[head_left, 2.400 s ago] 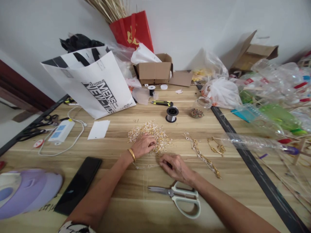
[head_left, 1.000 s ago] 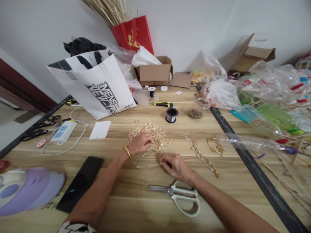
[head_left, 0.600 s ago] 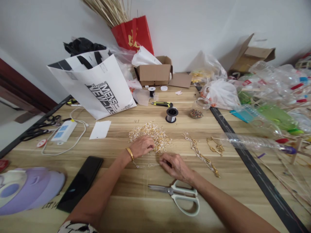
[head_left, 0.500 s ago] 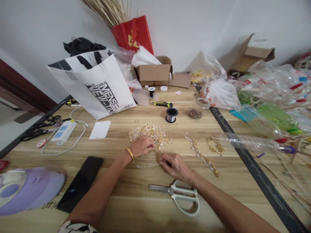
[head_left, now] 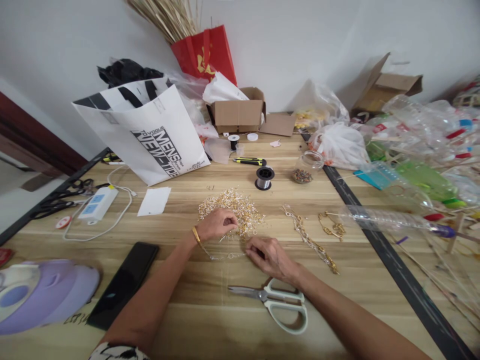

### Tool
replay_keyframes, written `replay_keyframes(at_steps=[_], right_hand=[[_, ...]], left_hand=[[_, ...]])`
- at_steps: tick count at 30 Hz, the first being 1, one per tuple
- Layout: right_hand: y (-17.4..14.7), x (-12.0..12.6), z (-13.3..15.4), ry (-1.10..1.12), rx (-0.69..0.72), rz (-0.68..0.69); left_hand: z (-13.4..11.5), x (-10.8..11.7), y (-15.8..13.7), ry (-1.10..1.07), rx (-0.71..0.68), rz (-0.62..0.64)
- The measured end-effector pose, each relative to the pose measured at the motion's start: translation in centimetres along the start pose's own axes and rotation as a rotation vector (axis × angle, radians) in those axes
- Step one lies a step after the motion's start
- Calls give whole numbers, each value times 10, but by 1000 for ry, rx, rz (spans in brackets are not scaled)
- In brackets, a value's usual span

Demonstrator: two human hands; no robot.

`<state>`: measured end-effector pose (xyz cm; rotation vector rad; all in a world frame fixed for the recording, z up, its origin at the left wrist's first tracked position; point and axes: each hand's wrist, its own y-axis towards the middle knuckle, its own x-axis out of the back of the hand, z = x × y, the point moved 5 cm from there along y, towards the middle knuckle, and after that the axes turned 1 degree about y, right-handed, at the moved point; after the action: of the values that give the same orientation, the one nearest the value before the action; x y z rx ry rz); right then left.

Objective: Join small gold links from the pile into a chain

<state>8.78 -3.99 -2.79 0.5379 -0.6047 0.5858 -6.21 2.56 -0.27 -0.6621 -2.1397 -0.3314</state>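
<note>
A heap of small gold and clear beads point(head_left: 240, 207) lies on the wooden table. At its near edge is my left hand point(head_left: 216, 224), thumb and index finger pinched together; whatever is between them is too small to make out. A gold bracelet is around that wrist. My right hand point(head_left: 269, 256) rests lower right of the heap, its fingers closed at the end of a thin beaded strand point(head_left: 221, 257), which curves left toward my left wrist. White-handled scissors point(head_left: 287, 304) lie just below my right hand, blades pointing left.
Finished-looking beaded strands point(head_left: 307, 235) and a gold chain point(head_left: 333, 227) lie to the right. Beyond the heap are a wire spool point(head_left: 264, 178), a bead jar point(head_left: 303, 175) and a box cutter point(head_left: 250, 161). A black phone point(head_left: 123, 285) lies left; plastic bottles point(head_left: 423, 175) crowd the right.
My left hand has turned and shifted slightly, so its thumb and index finger now show a rounded pinch. My right hand has stayed in place with the strand.
</note>
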Motion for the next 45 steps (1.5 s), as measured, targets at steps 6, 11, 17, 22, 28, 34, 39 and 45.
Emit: replay_keyframes(at_steps=[6,11,17,22,28,34,39,45], right_hand=[[0,0,0,-4,-1,-2],[0,0,0,-2,-11,12],[0,0,-1,-8,-21,17],[-1,0,-1,4,-23,16],[-1,-1,-2,6,-25,12],[-1,-1,-2,-2,-14,7],[-1,-1,-2,4,-14,8],[-1,-1,-3,6,-20,9]], left_hand=[[12,-8,-2,-440,170,19],[15,-10,-1,-545,173,3],[13,-9,0,-620,189,23],[14,-11,0,-633,176,29],[11,-10,0,-632,156,23],[10,-9,-1,-636,170,-2],[14,-11,0,-732,181,-21],[14,-5,-2,-672,211,-25]])
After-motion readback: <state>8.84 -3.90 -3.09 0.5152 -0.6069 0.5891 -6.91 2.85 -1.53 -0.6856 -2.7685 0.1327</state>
